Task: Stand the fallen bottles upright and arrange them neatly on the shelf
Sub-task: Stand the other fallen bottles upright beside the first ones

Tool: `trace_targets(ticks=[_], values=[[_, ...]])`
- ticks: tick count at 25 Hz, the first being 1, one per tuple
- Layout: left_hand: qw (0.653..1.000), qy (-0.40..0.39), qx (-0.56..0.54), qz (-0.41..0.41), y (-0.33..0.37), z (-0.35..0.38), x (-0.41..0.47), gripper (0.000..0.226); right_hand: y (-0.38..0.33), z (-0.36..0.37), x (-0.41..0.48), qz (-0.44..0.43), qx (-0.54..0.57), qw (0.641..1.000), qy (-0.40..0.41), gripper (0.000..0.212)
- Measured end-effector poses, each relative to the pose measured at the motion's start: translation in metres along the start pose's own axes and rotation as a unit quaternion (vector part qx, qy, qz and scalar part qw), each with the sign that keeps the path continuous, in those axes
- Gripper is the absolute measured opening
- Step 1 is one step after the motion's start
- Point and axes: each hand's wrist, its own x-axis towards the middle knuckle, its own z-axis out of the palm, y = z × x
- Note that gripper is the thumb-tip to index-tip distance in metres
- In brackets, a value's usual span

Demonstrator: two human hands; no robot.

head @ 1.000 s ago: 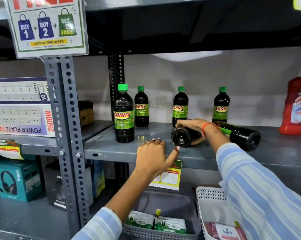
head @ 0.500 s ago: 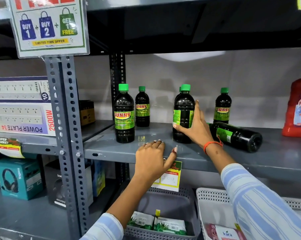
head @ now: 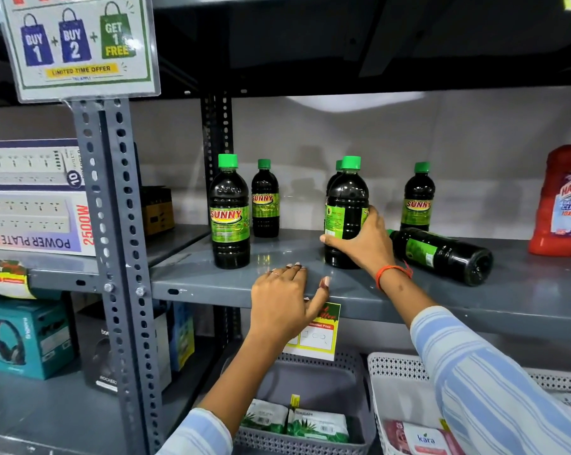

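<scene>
- Dark liquid-filled plastic bottle with green cap (head: 346, 205): you are clasping it low on the body with your right hand (head: 364, 246), fingers wrapped on the label; it is standing upright near the front of the grey metal shelf (head: 523, 300).
- Left hand (head: 284, 298): it is resting on the shelf lip, fingers loosely together, clasping nothing.
- Fallen dark bottle with green label (head: 441, 256): it is lying on its side just right of your wrist, base facing outward. Likely heavy, stiff, smooth; it is probably best taken mid-body.
- 3 more upright dark bottles (head: 230, 213) (head: 265, 200) (head: 418, 198), plus 1 half hidden behind yours.
- Red plastic cleaner bottle (head: 561, 205): it is crowding the far right.
</scene>
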Motion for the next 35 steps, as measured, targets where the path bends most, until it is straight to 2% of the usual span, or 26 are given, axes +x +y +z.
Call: trace_targets(ticks=[5,7,9,11,15,17,18,20,25,28,31,33,35], values=[[1.0,0.0,-0.001,-0.004,0.0,-0.001,0.002,0.056,0.005,-0.004,0.005,0.051,0.132,0.987,-0.076,0.088],[1.0,0.004,-0.003,-0.004,0.0,0.0,0.002,0.055,0.002,-0.004,0.003,0.055,0.117,0.987,-0.093,0.082],[1.0,-0.001,-0.005,-0.006,0.0,0.0,0.001,0.055,0.002,-0.002,-0.001,0.047,0.041,0.994,-0.09,0.089],[1.0,-0.008,-0.005,-0.007,0.001,-0.001,0.001,0.055,0.001,-0.002,-0.003,0.043,0.017,0.996,-0.077,0.091],[1.0,-0.012,-0.005,-0.002,0.001,-0.001,0.001,0.057,-0.001,-0.005,-0.005,0.039,0.137,0.984,-0.107,0.063],[1.0,-0.016,-0.005,-0.002,0.001,-0.002,0.0,0.057,-0.002,-0.005,-0.007,0.02,0.144,0.982,-0.118,0.044],[1.0,-0.019,-0.005,-0.001,0.001,-0.002,0.0,0.057,-0.002,-0.005,-0.007,0.008,0.136,0.984,-0.119,0.042],[1.0,-0.018,-0.003,0.001,0.0,-0.002,0.0,0.056,0.0,-0.007,-0.007,0.006,0.137,0.984,-0.119,0.048],[1.0,0.005,-0.018,-0.019,0.0,0.006,-0.002,0.054,-0.001,-0.012,-0.014,0.007,0.214,0.961,-0.174,0.037],[0.999,0.02,-0.011,-0.028,0.004,0.007,0.0,0.063,-0.005,-0.015,-0.02,-0.005,0.225,0.954,-0.199,0.048],[0.999,0.026,-0.02,-0.008,0.028,0.003,0.0,0.063,0.001,-0.025,-0.024,0.012,0.259,0.938,-0.229,0.052],[0.999,0.016,-0.03,0.015,0.051,0.005,0.002,0.06,0.009,-0.043,-0.021,-0.003,0.219,0.963,-0.157,0.051],[0.999,-0.006,-0.044,0.032,0.074,0.01,0.008,0.059,0.027,-0.071,-0.009,-0.06,0.012,0.997,-0.038,0.054]])
